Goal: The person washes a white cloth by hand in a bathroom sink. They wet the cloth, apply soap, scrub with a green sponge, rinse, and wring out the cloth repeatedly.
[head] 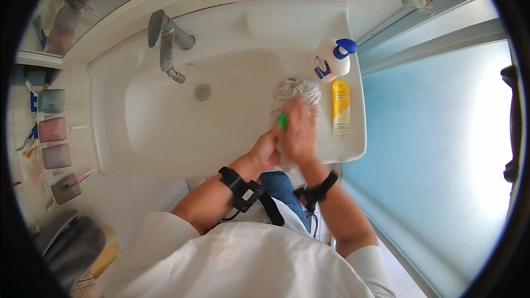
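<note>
A bunched white cloth lies on the right part of the white washbasin, reaching to its front rim. Over its near part is my right hand, blurred, with a small green object beside its fingers; what that object is I cannot tell. Close against it on the left, my left hand is at the cloth near the basin's front edge. The hands overlap, so the left fingers and what they hold are partly hidden. Both wrists carry black straps.
A white pump bottle with a blue head and a yellow and white tube stand and lie on the basin's right ledge. The metal faucet rises at the back left above the drain. Wall cups line the left; a frosted panel is right.
</note>
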Available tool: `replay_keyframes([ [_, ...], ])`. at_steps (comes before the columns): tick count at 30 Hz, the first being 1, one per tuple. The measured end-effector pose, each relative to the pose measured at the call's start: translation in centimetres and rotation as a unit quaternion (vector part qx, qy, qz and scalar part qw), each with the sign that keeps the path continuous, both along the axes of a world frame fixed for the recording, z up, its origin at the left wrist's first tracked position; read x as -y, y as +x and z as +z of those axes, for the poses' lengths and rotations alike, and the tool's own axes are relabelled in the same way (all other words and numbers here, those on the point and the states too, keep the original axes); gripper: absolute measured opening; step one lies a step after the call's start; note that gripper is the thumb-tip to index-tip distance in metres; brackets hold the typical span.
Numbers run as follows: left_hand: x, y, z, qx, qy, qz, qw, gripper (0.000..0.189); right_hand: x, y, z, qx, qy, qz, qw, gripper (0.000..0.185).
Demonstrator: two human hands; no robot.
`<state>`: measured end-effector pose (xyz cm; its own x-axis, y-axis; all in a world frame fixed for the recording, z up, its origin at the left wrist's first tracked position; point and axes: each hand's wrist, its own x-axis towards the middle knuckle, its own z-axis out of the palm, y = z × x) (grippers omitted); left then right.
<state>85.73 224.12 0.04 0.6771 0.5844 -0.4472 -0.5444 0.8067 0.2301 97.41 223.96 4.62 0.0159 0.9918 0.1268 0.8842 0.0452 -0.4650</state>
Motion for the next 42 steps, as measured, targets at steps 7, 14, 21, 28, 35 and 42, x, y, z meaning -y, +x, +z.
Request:
replay_keyframes([
  [7, 0.5, 1.0, 0.4, 0.036, 0.088, 0.142, 0.985, 0.054, 0.5, 0.5, -0.5, -0.031, 0.038, 0.050, 0.998, 0.044],
  [14, 0.1, -0.5, -0.3, -0.018, 0.079, 0.034, 0.996, 0.046, 1.5, 0.1, -0.9, -0.128, -0.042, 0.091, 0.987, 0.055],
  [21, -0.7, 0.4, 1.1, -0.016, -0.013, -0.039, 0.999, 0.048, 0.9, 0.3, -0.6, -0.124, 0.034, -0.064, 0.990, 0.039],
  [28, -2.0, -0.7, 3.2, -0.168, 0.076, -0.115, 0.976, 0.047, 1.4, 5.2, 0.7, -0.382, 0.016, -0.286, 0.879, 0.024],
  [35, -3.4, 0.5, 8.1, -0.320, 0.444, -0.243, 0.801, 0.040, 3.1, 9.9, 2.2, -0.607, -0.296, -0.193, 0.712, 0.032],
  [42, -3.5, 2.0, 9.0, -0.457, 0.550, -0.319, 0.622, 0.043, 3.6, 10.4, 2.1, -0.670, -0.276, -0.159, 0.671, 0.023],
])
